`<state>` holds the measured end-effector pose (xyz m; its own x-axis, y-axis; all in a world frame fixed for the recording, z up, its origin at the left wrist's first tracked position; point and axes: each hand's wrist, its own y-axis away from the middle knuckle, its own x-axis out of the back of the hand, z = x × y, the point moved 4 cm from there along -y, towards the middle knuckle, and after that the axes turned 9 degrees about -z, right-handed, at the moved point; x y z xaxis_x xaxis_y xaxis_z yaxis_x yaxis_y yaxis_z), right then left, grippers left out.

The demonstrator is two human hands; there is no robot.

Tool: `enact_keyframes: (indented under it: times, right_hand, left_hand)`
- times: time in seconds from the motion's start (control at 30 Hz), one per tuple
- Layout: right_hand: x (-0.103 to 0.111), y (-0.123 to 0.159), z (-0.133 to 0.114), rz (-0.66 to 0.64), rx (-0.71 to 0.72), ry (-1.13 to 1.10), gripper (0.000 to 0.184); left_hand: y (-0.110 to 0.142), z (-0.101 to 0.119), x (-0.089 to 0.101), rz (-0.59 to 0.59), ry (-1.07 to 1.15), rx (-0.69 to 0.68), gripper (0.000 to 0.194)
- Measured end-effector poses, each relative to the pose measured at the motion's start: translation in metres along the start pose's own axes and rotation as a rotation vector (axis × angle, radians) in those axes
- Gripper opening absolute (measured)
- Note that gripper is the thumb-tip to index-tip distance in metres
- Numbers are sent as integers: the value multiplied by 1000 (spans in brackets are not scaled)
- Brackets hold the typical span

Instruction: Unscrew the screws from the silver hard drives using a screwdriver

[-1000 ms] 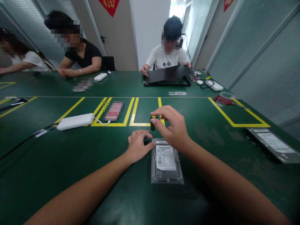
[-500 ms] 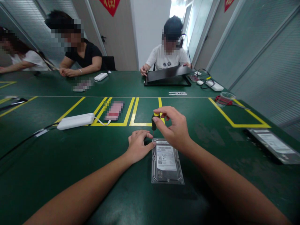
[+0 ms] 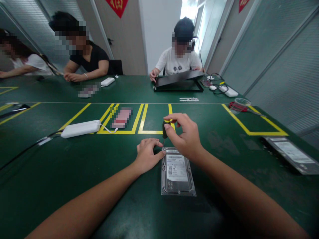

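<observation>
A silver hard drive [image 3: 177, 186] with a white label lies flat on the green table in front of me. My left hand [image 3: 149, 153] steadies its far left corner, thumb and index finger on the edge close to the screwdriver's tip. A black and yellow screwdriver [image 3: 164, 129] stands nearly upright at that corner, leaning slightly right. Its handle is pinched near the top by the thumb and fingers of my right hand [image 3: 185, 132]. The screw under the tip is too small to make out.
Another hard drive [image 3: 294, 154] lies at the right. A white power bank [image 3: 81, 128] with a cable to a phone [image 3: 122, 118] is at the left. A clear cup [image 3: 240, 104] stands at the back right. Across the table a person holds a black panel [image 3: 179, 78]; two other people sit left.
The screwdriver's handle has shifted slightly right, so it leans a little more. My left hand and the hard drive have stayed in place.
</observation>
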<state>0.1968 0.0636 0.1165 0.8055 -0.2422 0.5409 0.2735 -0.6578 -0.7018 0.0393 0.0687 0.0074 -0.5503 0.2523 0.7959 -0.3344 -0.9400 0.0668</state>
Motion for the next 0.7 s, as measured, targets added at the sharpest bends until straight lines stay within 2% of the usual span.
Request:
enact_keyframes:
  times: [0.1,0.27,0.4,0.57,0.7]
  right_hand:
    - [-2,1,-1,-20,15,-12,21]
    - [-3,0,1,-16,8,-6,20]
    - [-2,0,3,12,10,6,11]
    - [-4,3,4,-29,-15,-22,26]
    - [-5,2,3,-28,23,-27,18]
  left_hand:
    - [0,0,0,0,1,0,23]
    - [0,-1,0,7,0,-7,24]
    - [-1,-1,0,12,3,-11,23]
    - [0,-1,0,20,5,-16,23]
    - [0,-2,-1,25,3,-18,23]
